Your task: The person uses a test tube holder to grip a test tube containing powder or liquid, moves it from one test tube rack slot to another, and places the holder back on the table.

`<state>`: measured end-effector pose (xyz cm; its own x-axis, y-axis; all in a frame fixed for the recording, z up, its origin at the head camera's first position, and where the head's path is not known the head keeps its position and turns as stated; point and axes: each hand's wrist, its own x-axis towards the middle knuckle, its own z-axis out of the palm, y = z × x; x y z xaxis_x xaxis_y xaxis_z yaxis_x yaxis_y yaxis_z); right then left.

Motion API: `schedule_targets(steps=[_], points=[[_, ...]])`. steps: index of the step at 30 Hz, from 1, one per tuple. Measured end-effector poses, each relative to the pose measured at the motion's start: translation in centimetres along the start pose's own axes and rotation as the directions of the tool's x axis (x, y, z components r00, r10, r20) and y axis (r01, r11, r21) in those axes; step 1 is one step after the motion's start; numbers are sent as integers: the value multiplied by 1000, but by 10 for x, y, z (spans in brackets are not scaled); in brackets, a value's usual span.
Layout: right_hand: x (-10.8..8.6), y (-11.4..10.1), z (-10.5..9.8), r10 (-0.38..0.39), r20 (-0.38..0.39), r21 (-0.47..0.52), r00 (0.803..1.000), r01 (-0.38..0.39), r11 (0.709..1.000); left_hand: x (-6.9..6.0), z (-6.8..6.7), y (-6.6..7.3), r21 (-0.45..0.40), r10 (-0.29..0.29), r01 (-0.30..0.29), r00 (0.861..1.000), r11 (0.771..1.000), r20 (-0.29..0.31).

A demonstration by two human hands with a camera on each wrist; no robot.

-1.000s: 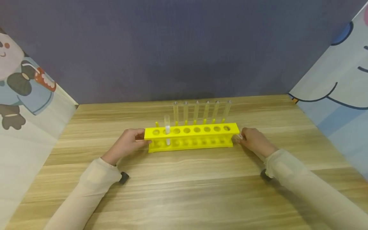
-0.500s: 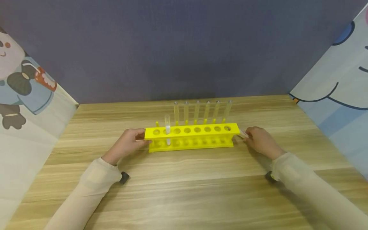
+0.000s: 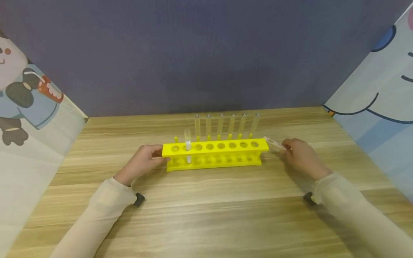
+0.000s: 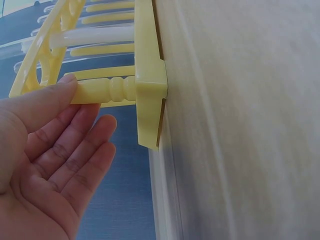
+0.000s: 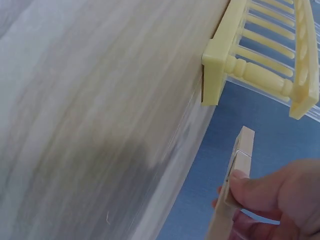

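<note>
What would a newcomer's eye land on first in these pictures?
Most likely the yellow test tube rack on the wooden table, with a test tube of white contents in its second hole from the left. Six clear test tubes stand along its far side. The left hand grips the rack's left end, while the right hand pinches a wooden clamp beside its right end.

- left sleeve (image 3: 87,218): one, long, pale cream, plain, lightly creased
- left cuff (image 3: 114,193): matching cream, loose, gathered at the wrist
- left wrist block (image 3: 139,199): one, small, black, squarish, at the cuff's inner side
- right sleeve (image 3: 368,215): one, long, pale cream, plain
- right cuff (image 3: 330,188): matching cream, puffed, edge rumpled
- right wrist block (image 3: 309,199): one, small, black, beside the cuff
- left hand (image 3: 143,160), right hand (image 3: 303,157): bare
</note>
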<state>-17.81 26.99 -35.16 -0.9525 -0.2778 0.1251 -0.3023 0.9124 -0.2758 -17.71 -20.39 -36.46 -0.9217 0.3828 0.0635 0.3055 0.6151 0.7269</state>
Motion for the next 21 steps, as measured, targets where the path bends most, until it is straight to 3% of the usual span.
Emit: schedule_targets(steps=[8, 14, 21], points=[[-3, 3, -7, -66, -134, -6, 989, 66, 998, 0, 1, -2, -8, 5, -5, 1000, 1000, -1], [-4, 2, -9, -71, -195, 5, 978, 74, 997, -1, 1, -1, -9, -1, 1, 1000, 1000, 0], [-5, 2, -11, -129, -272, -1, 954, 134, 991, -1, 0, 1, 0, -3, 3, 1000, 1000, -2]])
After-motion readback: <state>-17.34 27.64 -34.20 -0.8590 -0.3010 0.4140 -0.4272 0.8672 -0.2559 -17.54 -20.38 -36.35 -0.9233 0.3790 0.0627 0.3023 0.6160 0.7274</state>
